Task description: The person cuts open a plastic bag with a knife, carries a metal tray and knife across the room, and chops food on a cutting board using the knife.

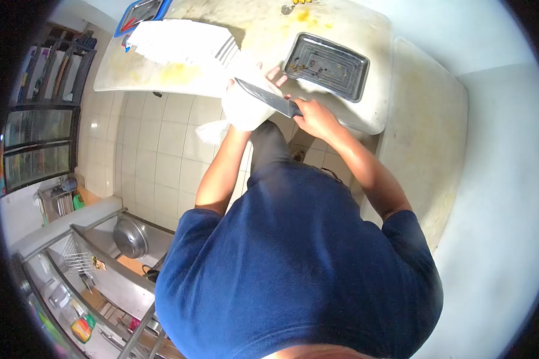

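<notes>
My right hand (318, 121) is wrapped round the black handle of a kitchen knife (260, 94). Its wide blade points up and left, lying across a white cloth or paper (244, 112) that covers most of my left palm. My left hand (273, 76) holds this white piece from beneath, its fingertips showing past the blade. Both hands are at the near edge of a stained white table (257, 36). Whether the blade presses on the white piece cannot be made out in the glare.
A black metal tray (328, 67) with dark bits in it rests on the table at right. White folded cloths or sheets (182, 40) lie at left, near a blue-rimmed tray (142, 13). Behind at lower left, a rack holds a metal pot (130, 237). A white bag (212, 131) shows below the table edge.
</notes>
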Available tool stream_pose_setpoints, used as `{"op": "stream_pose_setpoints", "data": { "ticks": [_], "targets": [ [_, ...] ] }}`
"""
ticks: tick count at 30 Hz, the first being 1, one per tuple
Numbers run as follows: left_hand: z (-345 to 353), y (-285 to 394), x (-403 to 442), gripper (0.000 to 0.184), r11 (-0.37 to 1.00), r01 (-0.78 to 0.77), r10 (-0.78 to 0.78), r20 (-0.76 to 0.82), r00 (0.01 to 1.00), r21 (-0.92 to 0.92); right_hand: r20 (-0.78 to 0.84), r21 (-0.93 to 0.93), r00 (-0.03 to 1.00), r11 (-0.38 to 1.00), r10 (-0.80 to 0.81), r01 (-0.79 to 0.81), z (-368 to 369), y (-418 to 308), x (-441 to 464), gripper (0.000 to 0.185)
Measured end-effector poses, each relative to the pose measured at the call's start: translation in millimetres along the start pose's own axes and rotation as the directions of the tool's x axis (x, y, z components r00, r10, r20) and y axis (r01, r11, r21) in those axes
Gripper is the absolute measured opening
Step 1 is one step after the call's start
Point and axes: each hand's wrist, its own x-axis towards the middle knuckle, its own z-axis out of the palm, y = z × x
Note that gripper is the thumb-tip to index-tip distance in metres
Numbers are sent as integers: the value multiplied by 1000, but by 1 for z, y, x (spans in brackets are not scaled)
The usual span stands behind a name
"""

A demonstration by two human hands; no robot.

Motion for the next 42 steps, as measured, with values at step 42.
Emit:
{"op": "stream_pose_setpoints", "data": {
  "ticks": [42],
  "targets": [
    [18,-6,12,88,994,-67,62,-56,996,-83,-85,-25,995,999,-43,41,-3,22,-29,27]
  ]
}}
